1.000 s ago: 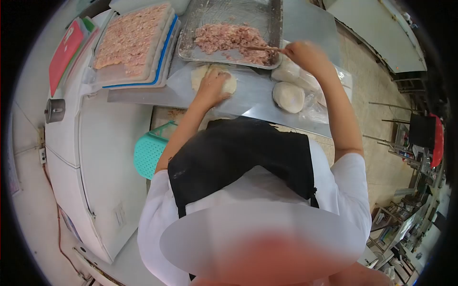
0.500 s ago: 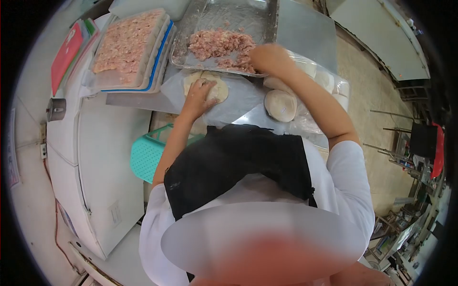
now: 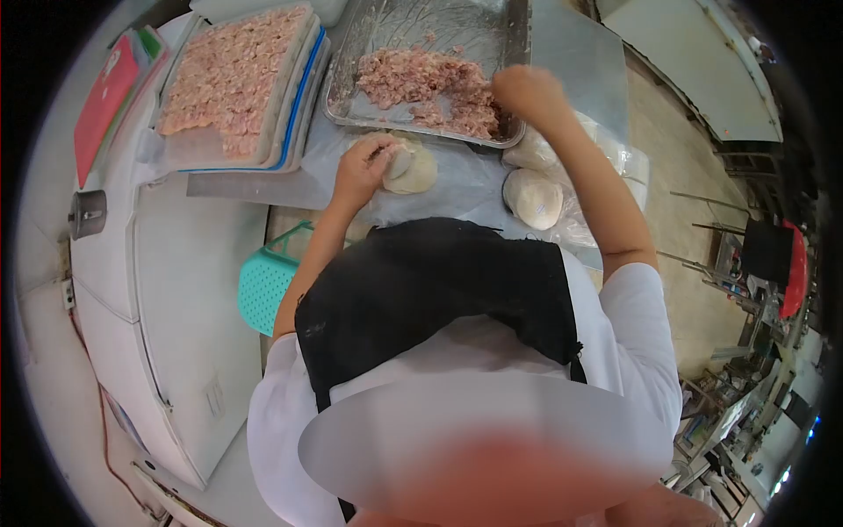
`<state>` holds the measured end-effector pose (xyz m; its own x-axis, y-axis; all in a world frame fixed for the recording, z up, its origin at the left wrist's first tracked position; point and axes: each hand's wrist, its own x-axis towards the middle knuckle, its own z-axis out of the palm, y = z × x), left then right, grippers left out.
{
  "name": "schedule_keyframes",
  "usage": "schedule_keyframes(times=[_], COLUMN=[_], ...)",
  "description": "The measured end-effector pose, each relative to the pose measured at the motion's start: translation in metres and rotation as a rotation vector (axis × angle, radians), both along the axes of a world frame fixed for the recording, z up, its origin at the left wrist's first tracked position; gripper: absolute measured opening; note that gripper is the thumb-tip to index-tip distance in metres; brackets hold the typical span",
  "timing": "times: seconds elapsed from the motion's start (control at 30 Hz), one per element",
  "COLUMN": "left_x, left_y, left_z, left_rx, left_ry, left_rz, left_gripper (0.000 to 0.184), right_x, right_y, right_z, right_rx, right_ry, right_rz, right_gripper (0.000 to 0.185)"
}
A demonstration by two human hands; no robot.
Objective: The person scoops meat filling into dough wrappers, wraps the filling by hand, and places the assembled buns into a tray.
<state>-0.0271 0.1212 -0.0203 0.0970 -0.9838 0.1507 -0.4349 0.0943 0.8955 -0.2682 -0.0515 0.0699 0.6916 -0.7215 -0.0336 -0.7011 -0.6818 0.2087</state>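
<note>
Two bare hands work apart. The left hand (image 3: 360, 171), laid over the dough round (image 3: 420, 171) a half second ago, now curls at its left side, gripping a lifted edge. The pale, soft, flattish round sits on a thin plastic sheet (image 3: 474, 180) just in front of the tray (image 3: 470, 31). The right hand (image 3: 531, 92) is bent down at the tray's near right corner; a second ago it held a slim stick, now hidden, so whether its fingers are closed on it cannot be told. Coarse, moist pink mince (image 3: 417, 77) lies heaped in the shallow, smeared metal tray. Pale rounded packs (image 3: 537, 202) in crinkled clear plastic rest to the right; a blue-edged container (image 3: 230, 83) with pinkish, lumpy contents stands left.
</note>
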Motion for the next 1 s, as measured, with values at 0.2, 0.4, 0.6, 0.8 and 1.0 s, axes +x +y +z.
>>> schedule_keyframes(times=[0.2, 0.4, 0.6, 0.8, 1.0], left_x=[0.02, 0.068, 0.078, 0.07, 0.031], left_y=[-0.019, -0.024, -0.025, -0.039, -0.082], left_z=[0.013, 0.009, 0.062, 0.068, 0.069], left_rx=[0.341, 0.151, 0.097, 0.031, 0.062], left_ry=[1.404, 1.101, 1.628, 1.381, 1.561], left_rz=[0.118, 0.023, -0.082, 0.055, 0.019], left_gripper=[0.021, 0.03, 0.043, 0.043, 0.036], right_x=[0.016, 0.024, 0.085, 0.05, 0.044], right_y=[0.037, 0.037, 0.071, 0.053, 0.054], right_z=[-0.005, -0.038, -0.045, -0.023, 0.01], right_rx=[0.147, 0.147, 0.147, 0.576, 0.412], right_ry=[-0.085, -0.064, -0.26, -0.71, -1.092], right_rz=[0.078, 0.048, 0.115, -0.135, -0.215], right_gripper=[0.018, 0.016, 0.018, 0.037, 0.032])
